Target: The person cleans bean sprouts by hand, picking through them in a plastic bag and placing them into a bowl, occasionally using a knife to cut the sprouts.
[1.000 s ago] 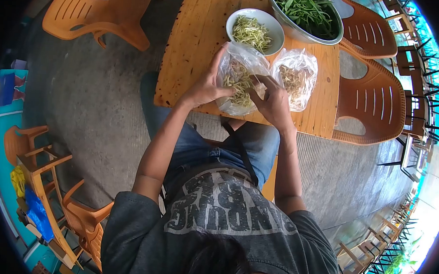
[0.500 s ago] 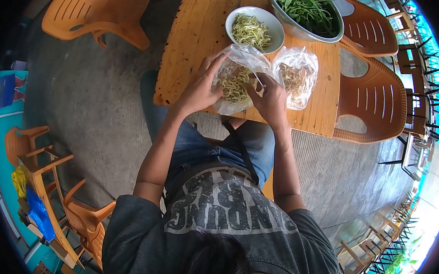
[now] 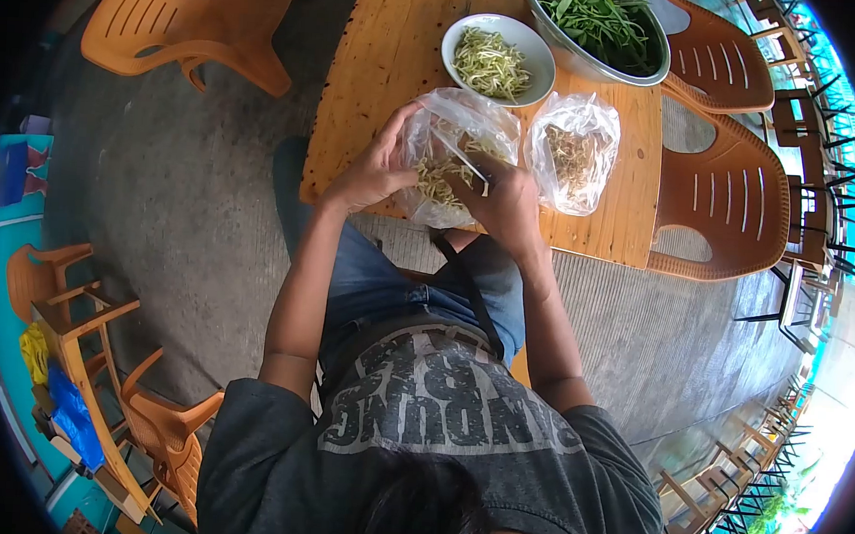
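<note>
A clear plastic bag (image 3: pixel 422 141) of pale bean sprouts (image 3: pixel 436 182) lies near the front edge of the wooden table (image 3: pixel 376 56). My left hand (image 3: pixel 372 172) grips the bag's left side, thumb toward the sprouts. My right hand (image 3: pixel 504 201) reaches into the bag's opening from the right, its fingertips hidden among sprouts and plastic. A thin white strip crosses beside its fingers. Just behind the bag is a white bowl (image 3: pixel 539 70) holding sprouts (image 3: pixel 491 62). To the right, a second clear bag (image 3: pixel 602 170) holds brownish scraps (image 3: pixel 572 159).
A metal bowl (image 3: pixel 650 74) of green leaves (image 3: pixel 595 22) stands at the back right of the table. Orange chairs stand at the right (image 3: pixel 726 196) and the upper left (image 3: pixel 198 28). More chairs and a small wooden table (image 3: pixel 101 414) are at the lower left.
My right hand has moved left and slightly down, deeper into the bag. My left hand and the bag have shifted a little left.
</note>
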Available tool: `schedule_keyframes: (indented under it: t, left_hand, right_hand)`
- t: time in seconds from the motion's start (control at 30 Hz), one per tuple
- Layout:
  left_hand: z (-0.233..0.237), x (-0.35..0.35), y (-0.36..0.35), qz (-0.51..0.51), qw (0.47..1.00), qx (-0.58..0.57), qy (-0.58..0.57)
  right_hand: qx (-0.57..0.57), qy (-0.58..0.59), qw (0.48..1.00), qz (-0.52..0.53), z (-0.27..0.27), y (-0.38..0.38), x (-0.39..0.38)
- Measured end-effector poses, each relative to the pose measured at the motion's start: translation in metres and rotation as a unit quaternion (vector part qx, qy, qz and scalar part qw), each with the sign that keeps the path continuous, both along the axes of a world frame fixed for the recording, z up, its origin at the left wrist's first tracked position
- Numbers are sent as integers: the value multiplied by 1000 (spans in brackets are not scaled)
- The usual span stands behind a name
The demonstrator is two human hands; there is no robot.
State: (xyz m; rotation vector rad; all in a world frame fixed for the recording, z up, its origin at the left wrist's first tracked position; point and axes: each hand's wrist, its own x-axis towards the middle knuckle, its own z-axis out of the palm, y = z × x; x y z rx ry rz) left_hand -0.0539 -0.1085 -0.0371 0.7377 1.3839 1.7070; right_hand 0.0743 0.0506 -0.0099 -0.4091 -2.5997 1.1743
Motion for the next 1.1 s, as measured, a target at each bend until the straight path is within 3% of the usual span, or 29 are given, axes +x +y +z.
schedule_keyframes:
  t: [0.17, 0.27, 0.47, 0.57, 0.67, 0.87, 1.07, 1.1]
  left_hand:
    - [2, 2, 0, 5, 999, 14, -52]
    - [-6, -3, 1, 10, 997, 42, -59]
    - [6, -8, 6, 23, 997, 54, -57]
    - [-3, -18, 4, -33, 996, -77, 16]
    - [5, -19, 4, -7, 963, -102, 247]
    - [1, -12, 7, 34, 998, -39, 20]
    - [-2, -9, 5, 61, 997, -49, -9]
    - [-4, -9, 4, 64, 997, -52, -1]
  right_hand:
    - [-2, 51, 998, 25, -10, -12, -3]
    - [-30, -11, 999, 30, -3, -9, 1]
    - [-39, 1, 997, -60, -1, 2, 5]
    - [-111, 33, 990, -85, -5, 7, 8]
    - [-142, 30, 986, -85, -5, 11, 8]
    - [-36, 45, 998, -36, -6, -4, 2]
    - [3, 43, 999, -10, -25, -5, -1]
    - [-35, 10, 999, -16, -17, -6, 0]
